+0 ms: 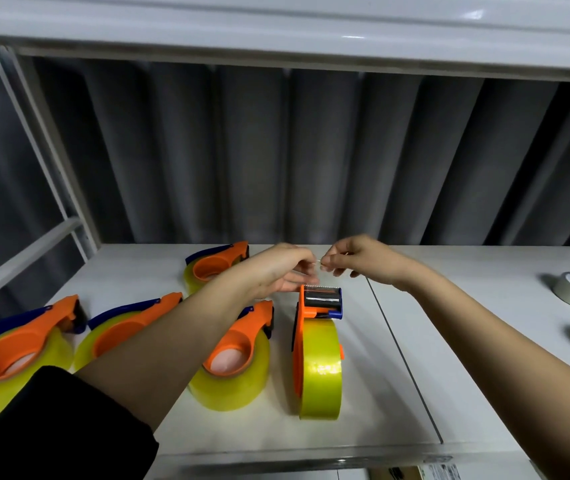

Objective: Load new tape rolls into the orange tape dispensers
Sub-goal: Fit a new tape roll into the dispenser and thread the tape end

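Five orange dispensers are sitting on the white shelf [449, 341], each with a yellowish roll in it. Four are lying flat on the left; the fifth dispenser [316, 327] is standing upright. Left hand [285, 271] and right hand [356, 259] are pinching the clear tape end [318, 270] together above its cutter. Two spare rolls are sitting far right.

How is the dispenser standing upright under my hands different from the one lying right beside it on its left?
The upright dispenser stands on its roll's edge, cutter end up; the lying dispenser rests flat on its side. Both hands, left hand and right hand, work just above the upright one's cutter, seemingly pinching the tape end; nothing touches the lying one, though the left forearm crosses near it. Both have orange bodies and carry full yellowish clear rolls.
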A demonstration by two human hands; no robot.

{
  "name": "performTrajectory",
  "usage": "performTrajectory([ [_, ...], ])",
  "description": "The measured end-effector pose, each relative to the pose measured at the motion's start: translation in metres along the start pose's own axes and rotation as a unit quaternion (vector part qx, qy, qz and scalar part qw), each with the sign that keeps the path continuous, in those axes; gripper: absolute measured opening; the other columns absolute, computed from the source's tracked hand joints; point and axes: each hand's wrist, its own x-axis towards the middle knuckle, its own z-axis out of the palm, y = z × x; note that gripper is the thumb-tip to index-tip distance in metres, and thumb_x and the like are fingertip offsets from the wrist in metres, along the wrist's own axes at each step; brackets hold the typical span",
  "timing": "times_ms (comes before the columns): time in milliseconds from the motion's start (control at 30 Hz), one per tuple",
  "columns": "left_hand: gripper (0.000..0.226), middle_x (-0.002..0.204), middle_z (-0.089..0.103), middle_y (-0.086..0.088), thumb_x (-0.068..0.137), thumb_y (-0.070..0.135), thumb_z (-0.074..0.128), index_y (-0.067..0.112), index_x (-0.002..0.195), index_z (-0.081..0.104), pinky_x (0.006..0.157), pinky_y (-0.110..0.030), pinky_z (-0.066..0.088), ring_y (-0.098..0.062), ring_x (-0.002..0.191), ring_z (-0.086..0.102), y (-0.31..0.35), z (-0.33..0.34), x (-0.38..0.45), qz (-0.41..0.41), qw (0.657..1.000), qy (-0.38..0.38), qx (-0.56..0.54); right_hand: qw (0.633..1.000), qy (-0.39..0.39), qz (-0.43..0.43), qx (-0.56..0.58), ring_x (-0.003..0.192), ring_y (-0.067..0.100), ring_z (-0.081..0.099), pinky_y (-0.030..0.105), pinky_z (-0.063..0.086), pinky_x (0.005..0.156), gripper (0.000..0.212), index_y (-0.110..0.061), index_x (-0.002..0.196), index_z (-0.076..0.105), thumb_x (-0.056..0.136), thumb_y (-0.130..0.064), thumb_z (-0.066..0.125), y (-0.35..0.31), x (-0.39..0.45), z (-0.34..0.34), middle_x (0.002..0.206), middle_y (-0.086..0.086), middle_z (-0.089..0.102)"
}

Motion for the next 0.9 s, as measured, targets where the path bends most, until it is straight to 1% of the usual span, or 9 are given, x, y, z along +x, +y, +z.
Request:
performTrajectory([
  [33,0.008,0.091,0.063,-0.013,0.091,0.009,0.050,0.006,0.092,0.057,0.081,-0.033,0.055,-0.024,0.086,0.068,0.001,0.000,0.001,-0.003,1.000,0.002,0.002,0.999,0.023,-0.026,-0.033,0.079,0.006,0.062,0.013,0.044,0.063,0.024,-0.008,0.095,0.069,0.095,-0.028,0.055,0.001,0.000,0.003,0.091,0.001,0.068],
  [100,0.007,0.098,0.063,-0.016,0.090,0.009,0.051,0.006,0.092,0.057,0.075,-0.032,0.056,-0.025,0.084,0.067,0.002,0.000,0.002,-0.010,1.000,0.006,0.006,0.996,0.046,-0.048,-0.052,0.077,0.007,0.063,0.014,0.042,0.061,0.024,-0.012,0.090,0.067,0.097,-0.029,0.052,0.002,-0.001,0.007,0.090,0.000,0.068],
  [133,0.006,0.097,0.063,-0.015,0.090,0.009,0.051,0.007,0.091,0.057,0.074,-0.032,0.056,-0.026,0.084,0.067,0.003,0.000,0.003,-0.014,1.000,0.007,0.009,0.997,0.044,-0.047,-0.045,0.077,0.007,0.063,0.015,0.043,0.061,0.023,-0.012,0.090,0.066,0.098,-0.028,0.050,0.003,-0.001,0.008,0.091,0.000,0.069],
  [267,0.011,0.079,0.059,-0.008,0.090,0.008,0.049,0.009,0.081,0.054,0.070,-0.029,0.056,-0.023,0.078,0.067,0.005,0.001,0.002,-0.009,0.999,0.015,0.049,1.000,-0.012,-0.021,0.020,0.076,0.009,0.064,0.020,0.049,0.061,0.024,-0.010,0.091,0.062,0.100,-0.025,0.046,0.004,-0.003,0.009,0.089,-0.001,0.069],
  [433,0.014,0.079,0.060,-0.006,0.092,0.011,0.049,0.013,0.079,0.053,0.066,-0.026,0.055,-0.019,0.075,0.066,0.006,0.001,-0.001,0.040,0.986,0.033,0.159,0.999,-0.009,-0.010,0.036,0.071,0.010,0.061,0.016,0.049,0.058,0.025,-0.016,0.084,0.062,0.100,-0.025,0.045,0.003,-0.003,0.011,0.082,-0.002,0.067],
  [567,0.017,0.081,0.062,-0.007,0.092,0.017,0.053,0.013,0.076,0.057,0.077,-0.035,0.057,-0.022,0.078,0.066,0.001,-0.004,-0.004,0.058,0.977,0.026,0.204,0.999,-0.017,-0.006,0.038,0.069,0.009,0.059,0.012,0.049,0.056,0.028,-0.015,0.081,0.064,0.100,-0.025,0.046,0.003,-0.003,0.012,0.080,-0.001,0.066],
  [667,0.020,0.083,0.066,-0.008,0.094,0.022,0.053,0.014,0.077,0.059,0.075,-0.033,0.058,-0.023,0.078,0.068,-0.002,-0.006,-0.007,0.052,0.980,0.014,0.193,0.998,-0.022,0.005,0.051,0.069,0.009,0.059,0.013,0.049,0.057,0.031,-0.017,0.078,0.065,0.101,-0.026,0.045,0.004,-0.003,0.013,0.077,-0.002,0.066],
  [800,0.019,0.087,0.070,-0.008,0.094,0.025,0.052,0.014,0.081,0.060,0.074,-0.032,0.059,-0.021,0.077,0.071,-0.004,-0.004,-0.011,0.041,0.982,0.021,0.182,0.995,-0.024,0.035,0.086,0.070,0.010,0.061,0.016,0.051,0.059,0.034,-0.014,0.081,0.068,0.101,-0.029,0.045,0.004,-0.004,0.015,0.079,0.001,0.069],
  [900,0.018,0.090,0.071,-0.010,0.093,0.023,0.053,0.013,0.081,0.060,0.073,-0.030,0.059,-0.021,0.079,0.072,-0.005,-0.003,-0.012,0.031,0.984,0.028,0.175,0.989,-0.026,0.074,0.126,0.072,0.013,0.063,0.024,0.055,0.069,0.038,-0.012,0.085,0.070,0.099,-0.037,0.045,0.005,-0.004,0.016,0.080,0.001,0.072],
])
